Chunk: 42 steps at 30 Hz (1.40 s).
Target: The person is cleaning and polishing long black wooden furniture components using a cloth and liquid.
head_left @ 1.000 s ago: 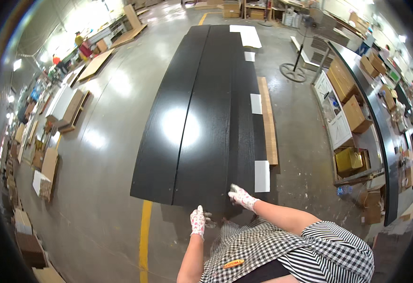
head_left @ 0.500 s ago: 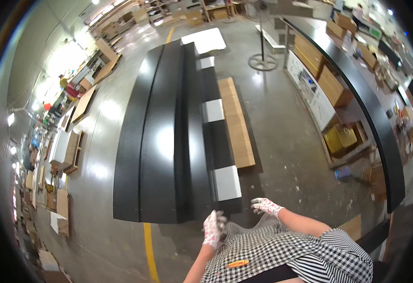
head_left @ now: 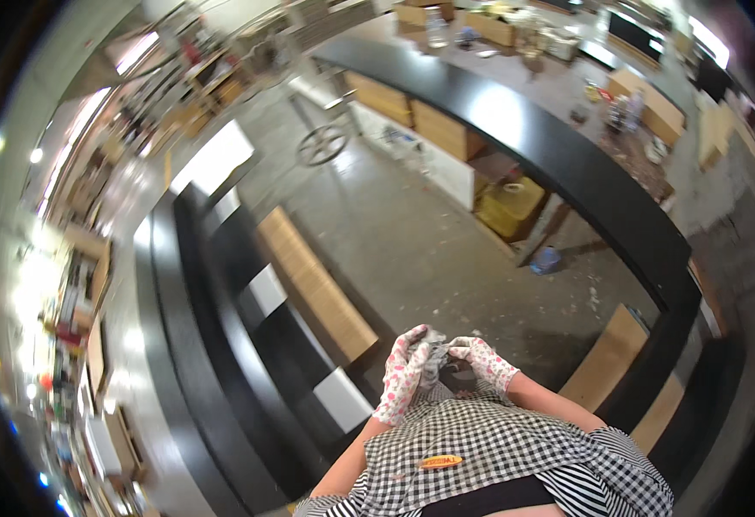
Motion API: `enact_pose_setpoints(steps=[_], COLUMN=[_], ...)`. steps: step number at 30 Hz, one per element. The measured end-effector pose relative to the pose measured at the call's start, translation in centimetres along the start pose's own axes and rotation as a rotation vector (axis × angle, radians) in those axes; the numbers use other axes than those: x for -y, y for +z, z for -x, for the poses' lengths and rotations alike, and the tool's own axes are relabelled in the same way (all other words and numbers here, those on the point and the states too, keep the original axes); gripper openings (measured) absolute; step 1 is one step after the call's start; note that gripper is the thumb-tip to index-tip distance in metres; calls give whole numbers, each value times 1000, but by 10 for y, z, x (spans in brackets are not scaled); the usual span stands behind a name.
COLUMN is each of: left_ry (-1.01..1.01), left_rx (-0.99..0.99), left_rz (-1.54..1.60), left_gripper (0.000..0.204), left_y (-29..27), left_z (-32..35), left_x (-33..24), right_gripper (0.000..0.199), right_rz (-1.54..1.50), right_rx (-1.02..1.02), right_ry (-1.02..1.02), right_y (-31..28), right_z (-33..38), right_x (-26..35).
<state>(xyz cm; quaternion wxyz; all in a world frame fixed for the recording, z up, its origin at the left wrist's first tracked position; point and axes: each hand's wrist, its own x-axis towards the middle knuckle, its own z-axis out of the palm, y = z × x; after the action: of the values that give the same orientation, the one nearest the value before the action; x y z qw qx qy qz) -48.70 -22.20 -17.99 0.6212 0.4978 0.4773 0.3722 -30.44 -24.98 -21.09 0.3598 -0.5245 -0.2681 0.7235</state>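
Both my hands wear white gloves with a pink-red pattern and meet in front of my checked apron (head_left: 472,431). My left hand (head_left: 403,376) is closed round a crumpled grey cloth (head_left: 433,360), its fingers pointing up. From the other side, my right hand (head_left: 486,364) has its fingers bent together at the cloth's edge. The small gap between the hands is blurred. To the left lie long black panels (head_left: 196,345) in a stack, with white pieces (head_left: 343,400) spaced along their right side.
A light wooden board (head_left: 317,284) lies beyond the panels. A long black-topped bench (head_left: 515,121) curves along the right, with a yellow bin (head_left: 508,207) beneath it. A blue-tinted bottle (head_left: 545,260) is on the floor. A round metal stand base (head_left: 322,145) stands farther off.
My view has swung to the right, so the black panels now lie farther left and the bench is closer to the middle. My hands, apart before, have come together at the grey cloth.
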Motion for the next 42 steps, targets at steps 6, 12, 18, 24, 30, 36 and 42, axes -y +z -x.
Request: enact_pose_setpoints(steps=[6,12,18,24,30,36,42], left_ry=[159,220,719,1169,1287,1306,1338], left_rx=[466,153,971,1388,1490,1377,1392], left_rz=[-304,-134,-773,-897,-707,-831,-869], left_gripper=[56,46,38,39,42,46,50], left_y=[22,-6,69,155,267,288,324], left_z=[-88,-215,-273,-287,-302,-337,-372], left_x=[0,-89,-267,-303,-301,-325,-334], right_gripper=[19,31,27,23,27,20,23], right_rz=[-84,-191,-107,-304,-237,-117,-534], right_rx=[-128,-224,-370,-483,-620,-712,-929], right_ry=[-151,-448,-442,-477,-662,-598,-841], right_y=[-30,-38,-73,-127,-203,-208,-273], right_z=[-31,-92,-95,-109,-101,-99,-77], right_x=[53,137,197,184,209,286,289])
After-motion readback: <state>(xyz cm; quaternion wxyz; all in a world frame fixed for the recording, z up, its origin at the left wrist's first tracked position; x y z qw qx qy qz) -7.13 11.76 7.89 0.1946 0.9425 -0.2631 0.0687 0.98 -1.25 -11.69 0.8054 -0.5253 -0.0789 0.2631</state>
